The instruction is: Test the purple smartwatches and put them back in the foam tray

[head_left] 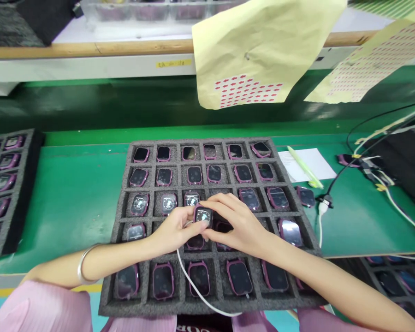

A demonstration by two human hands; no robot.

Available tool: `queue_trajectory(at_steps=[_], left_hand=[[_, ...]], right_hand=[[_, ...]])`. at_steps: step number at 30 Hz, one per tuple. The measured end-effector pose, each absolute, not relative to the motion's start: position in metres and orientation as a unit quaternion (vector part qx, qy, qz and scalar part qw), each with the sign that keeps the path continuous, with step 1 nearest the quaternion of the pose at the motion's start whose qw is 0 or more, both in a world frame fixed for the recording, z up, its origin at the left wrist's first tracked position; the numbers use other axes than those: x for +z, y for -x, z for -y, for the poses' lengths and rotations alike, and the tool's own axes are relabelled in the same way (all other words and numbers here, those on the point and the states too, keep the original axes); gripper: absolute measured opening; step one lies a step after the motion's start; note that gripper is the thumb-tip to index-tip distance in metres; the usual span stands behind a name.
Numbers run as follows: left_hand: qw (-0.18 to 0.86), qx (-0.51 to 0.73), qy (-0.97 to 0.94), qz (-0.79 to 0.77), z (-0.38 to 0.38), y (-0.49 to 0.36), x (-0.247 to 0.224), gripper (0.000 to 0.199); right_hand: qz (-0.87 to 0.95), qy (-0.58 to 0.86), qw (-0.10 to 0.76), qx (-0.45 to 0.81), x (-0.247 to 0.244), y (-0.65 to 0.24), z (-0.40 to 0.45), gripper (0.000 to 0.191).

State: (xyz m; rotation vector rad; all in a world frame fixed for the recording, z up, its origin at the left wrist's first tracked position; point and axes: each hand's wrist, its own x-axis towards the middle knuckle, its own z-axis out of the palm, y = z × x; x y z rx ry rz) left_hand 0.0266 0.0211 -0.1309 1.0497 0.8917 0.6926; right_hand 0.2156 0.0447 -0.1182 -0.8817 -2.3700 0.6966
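Note:
Between my two hands is a smartwatch (204, 216) with a purple case and a lit screen, held above the middle of a dark foam tray (107, 295). My left hand (178, 228) pinches its left side, and a white cable (190, 281) runs down from under those fingers. On the right side of the same watch, my right hand (233, 221) closes its fingers and thumb. Rows of purple watches fill many tray cells. Several left of centre, such as one watch (139, 204), have lit faces; most others are dark. My hands and forearms hide some cells.
Another foam tray of watches (17, 193) lies at the left. On the right are a white paper (314, 163), a light green pen (304, 167), a loose watch (306, 197) and tangled cables (373, 170). Yellow sheets (256, 50) hang from the shelf edge (131, 47).

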Motion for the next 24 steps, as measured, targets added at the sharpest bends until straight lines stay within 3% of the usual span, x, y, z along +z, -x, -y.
queue_trajectory(at_steps=[24], left_hand=[[0.731,0.285,-0.489,-0.382,-0.0208,-0.0244,-0.1323,0.028]], right_hand=[[0.864,0.318,0.277,0.274,-0.1235,-0.2169,-0.0435,0.043]])
